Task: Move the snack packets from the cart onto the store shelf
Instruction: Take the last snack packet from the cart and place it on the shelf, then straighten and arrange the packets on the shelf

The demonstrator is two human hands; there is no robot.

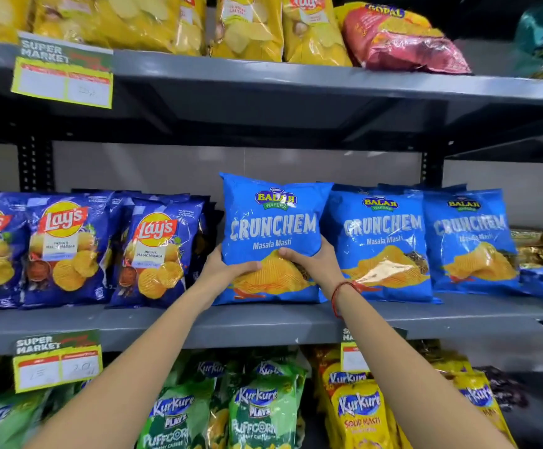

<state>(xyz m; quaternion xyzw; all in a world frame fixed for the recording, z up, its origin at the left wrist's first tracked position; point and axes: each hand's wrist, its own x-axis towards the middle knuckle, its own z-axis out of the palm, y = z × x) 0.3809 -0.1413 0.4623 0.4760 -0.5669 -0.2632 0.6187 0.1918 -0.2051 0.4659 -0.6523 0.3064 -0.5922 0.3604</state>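
A light blue Crunchem packet (271, 222) stands upright on the grey middle shelf (263, 322), between the dark blue Lay's packets (156, 247) and two more Crunchem packets (383, 241). My left hand (224, 265) grips its lower left side, thumb across the front. My right hand (315, 262) grips its lower right side; a red thread circles that wrist. The packet's bottom edge rests on or just above the shelf; I cannot tell which. The cart is out of view.
Yellow Lay's bags and a red Gopal bag (399, 40) fill the top shelf. Green and yellow Kurkure bags (260, 413) stand on the bottom shelf. Price tags (58, 361) hang from the shelf edges. Gold packets (535, 247) lie at the middle shelf's right end.
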